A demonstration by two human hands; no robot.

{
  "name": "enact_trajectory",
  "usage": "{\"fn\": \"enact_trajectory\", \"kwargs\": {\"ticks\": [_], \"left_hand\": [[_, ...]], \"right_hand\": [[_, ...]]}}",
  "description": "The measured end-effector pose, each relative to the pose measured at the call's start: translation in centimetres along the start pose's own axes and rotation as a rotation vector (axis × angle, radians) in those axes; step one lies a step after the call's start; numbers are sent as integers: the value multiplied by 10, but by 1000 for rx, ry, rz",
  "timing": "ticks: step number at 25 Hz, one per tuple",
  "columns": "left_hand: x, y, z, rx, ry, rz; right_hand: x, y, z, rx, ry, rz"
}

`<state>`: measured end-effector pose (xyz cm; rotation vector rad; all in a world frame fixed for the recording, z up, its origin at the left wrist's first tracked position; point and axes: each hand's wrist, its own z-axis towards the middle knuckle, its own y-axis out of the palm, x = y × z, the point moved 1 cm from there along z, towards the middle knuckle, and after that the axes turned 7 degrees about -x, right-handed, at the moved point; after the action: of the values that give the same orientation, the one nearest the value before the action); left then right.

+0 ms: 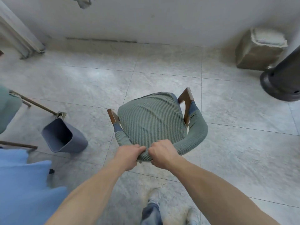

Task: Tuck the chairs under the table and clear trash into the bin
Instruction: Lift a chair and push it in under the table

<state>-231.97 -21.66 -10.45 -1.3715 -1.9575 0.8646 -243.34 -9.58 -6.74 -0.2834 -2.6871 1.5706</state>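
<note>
At the centre of the frame stands the chair [152, 120] in its green ribbed cover, on the tiled floor [235, 151]. The left hand [128, 155] and right hand [162, 154] sit side by side, both curled tight on the near curve of its backrest (knuckles almost meeting). A grey bin [65, 137] stands at centre left, near the chair, and a blue tablecloth [22, 184] fills the lower left corner.
</note>
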Motion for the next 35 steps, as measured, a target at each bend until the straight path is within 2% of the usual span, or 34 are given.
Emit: {"fn": "enact_trajectory", "kwargs": {"ticks": [3,6,8,11,15,19,21,26,30,35], "left_hand": [[-7,20,-5,0,0,-27],[-3,27,-8,21,-70,-64],[2,24,-9,-14,-114,-125],[14,16,1,-151,-75,-212],[33,9,15,-229,-64,-192],[47,-4,16,-291,-172,-168],[59,-12,14,-279,-262,-178],[98,-4,7,-227,-427,-248],[154,17,0,-185,-534,-375],[231,40,-27,-188,-738,-592]], "right_hand": [[-14,15,14,-10,-31,21],[-7,31,7,16,-29,111],[14,37,-4,-32,-24,99],[67,38,-19,-120,33,59],[129,42,-23,-196,44,-48],[160,37,-7,-224,-180,-110],[166,34,-2,-217,-339,-172],[178,23,-6,-257,-601,-376],[181,20,-17,-325,-717,-537],[165,20,-29,-324,-850,-707]]}}
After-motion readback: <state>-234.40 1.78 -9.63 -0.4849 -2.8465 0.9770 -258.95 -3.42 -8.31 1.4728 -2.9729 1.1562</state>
